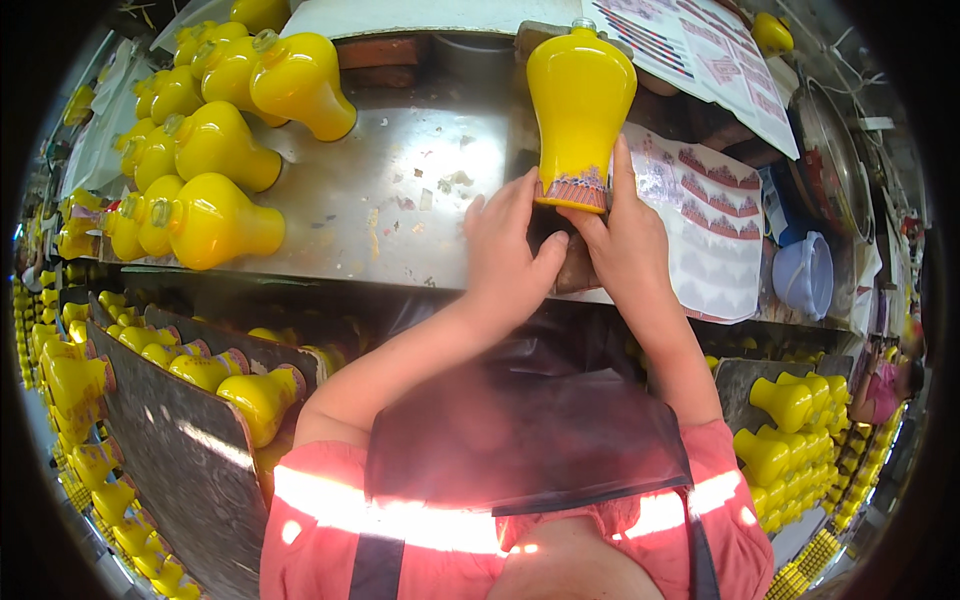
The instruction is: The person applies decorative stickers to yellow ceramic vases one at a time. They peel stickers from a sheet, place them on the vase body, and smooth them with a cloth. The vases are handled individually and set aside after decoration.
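Observation:
A glossy yellow vase [582, 100] lies on its side on a dark rest on the bench, its clear, small-mouthed neck pointing away from me. Round its base runs a printed band [574, 192] in pink and purple. My right hand [630, 235] grips the base from the right, index finger stretched along the side and thumb at the bottom rim. From the left, my left hand [510, 245] reaches the band with its fingertips. Its fingers are apart, and the thumb stands off from the vase. Beside my right hand lies a sheet of printed transfers [715, 250].
Several plain yellow vases [225, 222] lie at the left of the metal bench [400, 170]. More transfer sheets [710, 55] are at the back right, near a pale blue bucket [803, 275]. Boards of vases [260, 400] stand below on both sides. A person in pink [882, 392] is far right.

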